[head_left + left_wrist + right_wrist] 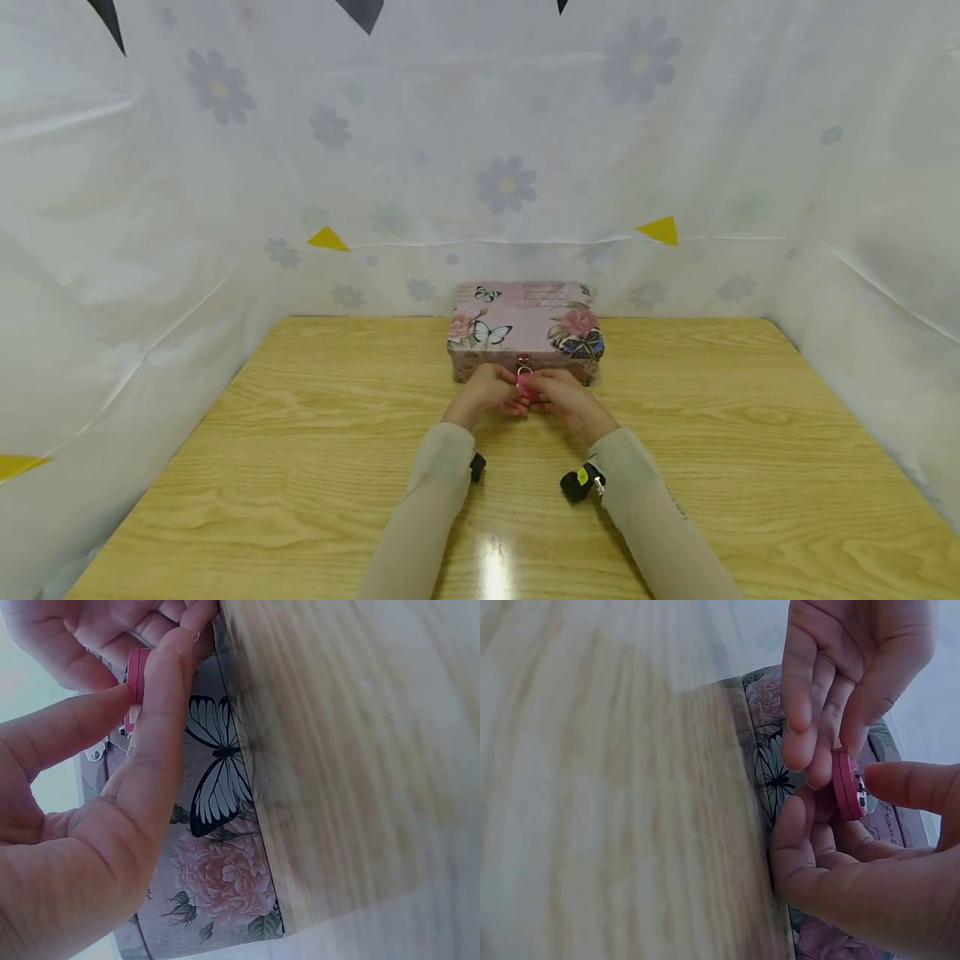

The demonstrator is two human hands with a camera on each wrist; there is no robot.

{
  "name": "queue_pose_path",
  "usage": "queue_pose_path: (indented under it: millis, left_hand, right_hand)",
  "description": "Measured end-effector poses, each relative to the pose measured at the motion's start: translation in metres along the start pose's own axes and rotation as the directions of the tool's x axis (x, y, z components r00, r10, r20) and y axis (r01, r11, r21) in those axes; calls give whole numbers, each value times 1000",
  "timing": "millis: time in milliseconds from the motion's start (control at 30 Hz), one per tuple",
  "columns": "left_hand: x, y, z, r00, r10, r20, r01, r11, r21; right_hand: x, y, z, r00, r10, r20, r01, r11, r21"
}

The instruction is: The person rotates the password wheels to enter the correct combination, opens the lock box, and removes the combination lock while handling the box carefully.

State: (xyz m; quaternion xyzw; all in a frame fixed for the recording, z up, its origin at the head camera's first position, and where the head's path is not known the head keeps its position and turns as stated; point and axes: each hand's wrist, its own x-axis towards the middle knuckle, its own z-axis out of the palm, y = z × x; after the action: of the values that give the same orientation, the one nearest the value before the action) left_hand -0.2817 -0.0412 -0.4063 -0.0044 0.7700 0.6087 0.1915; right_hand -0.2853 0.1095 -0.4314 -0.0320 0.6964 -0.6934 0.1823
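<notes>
A pink padlock (pixel 525 385) with a silver shackle hangs at the metal clasp (pixel 523 360) on the front of a pink flower-and-butterfly box (pixel 525 315). From the left, my left hand (pixel 486 390) pinches the padlock between thumb and fingers. My right hand (pixel 568 402) holds its other side, the thumb (pixel 907 784) on the face with small dark and white dials and the other fingers curled behind. Seen edge-on in the right wrist view, the padlock body (pixel 844 784) is red-pink. The box lid is down.
The box stands at the back of a wood-grain table (pixel 337 467), close to a white flower-print curtain (pixel 420 167). Similar sheeting hangs on both sides. Black wrist devices (pixel 577 483) sit under the sleeves.
</notes>
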Motion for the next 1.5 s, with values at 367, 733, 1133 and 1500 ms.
queue_pose_path:
  millis: [367, 733, 1133, 1500]
  left_hand:
    - [-2, 2, 0, 1000, -2, 7, 2, 1000, 1]
    - [-1, 1, 1, 1000, -7, 16, 7, 1000, -13]
    - [-3, 3, 1, 1000, -10, 7, 10, 1000, -7]
    - [-2, 2, 1, 1000, -2, 12, 2, 1000, 0]
  right_hand:
    - [0, 0, -1, 1000, 11, 7, -10, 1000, -8]
    - [-1, 0, -1, 1000, 6, 23, -6, 1000, -7]
    - [1, 0, -1, 1000, 17, 6, -17, 1000, -18]
    - [0, -2, -2, 1000, 20, 12, -20, 1000, -17]
